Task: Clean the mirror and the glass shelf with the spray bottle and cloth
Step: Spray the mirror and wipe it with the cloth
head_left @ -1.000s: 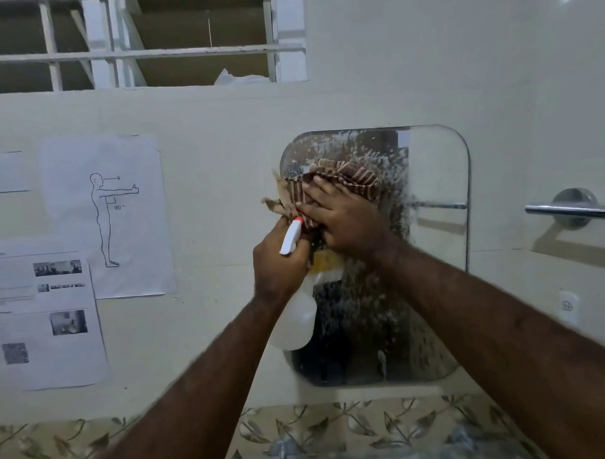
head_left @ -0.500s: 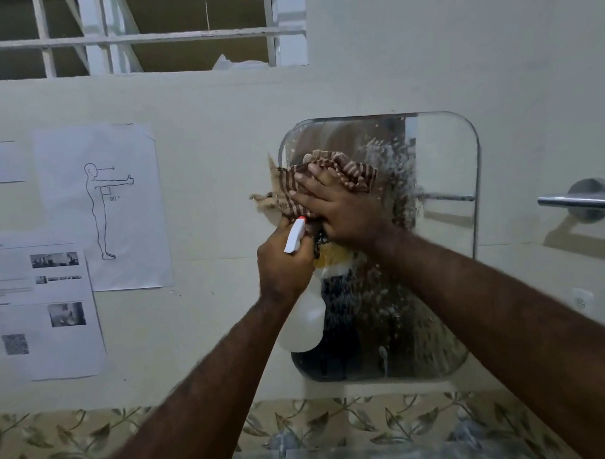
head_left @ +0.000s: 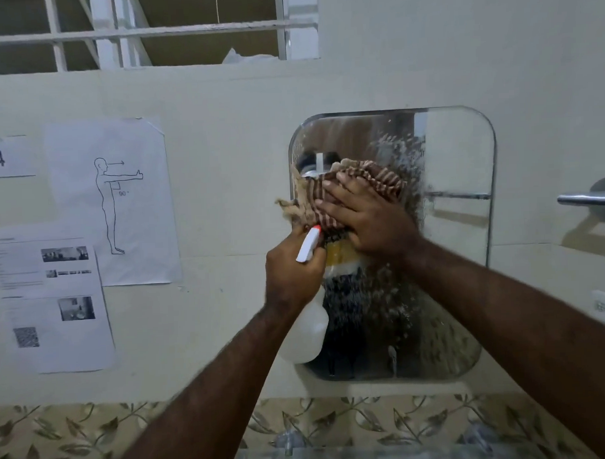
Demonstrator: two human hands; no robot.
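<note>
Two hands work: the right hand (head_left: 369, 220), fingers spread, presses a brown striped cloth (head_left: 361, 179) on the rounded wall mirror (head_left: 456, 148); the left hand (head_left: 290, 274) grips a white plastic spray bottle (head_left: 306, 328).

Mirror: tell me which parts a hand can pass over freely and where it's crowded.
Free on the mirror: the top band above the cloth, the right strip between the right hand and the right edge, and the lower middle between the spray bottle and the right forearm. Crowded: the left edge, where cloth, left hand and spray bottle overlap.
</note>
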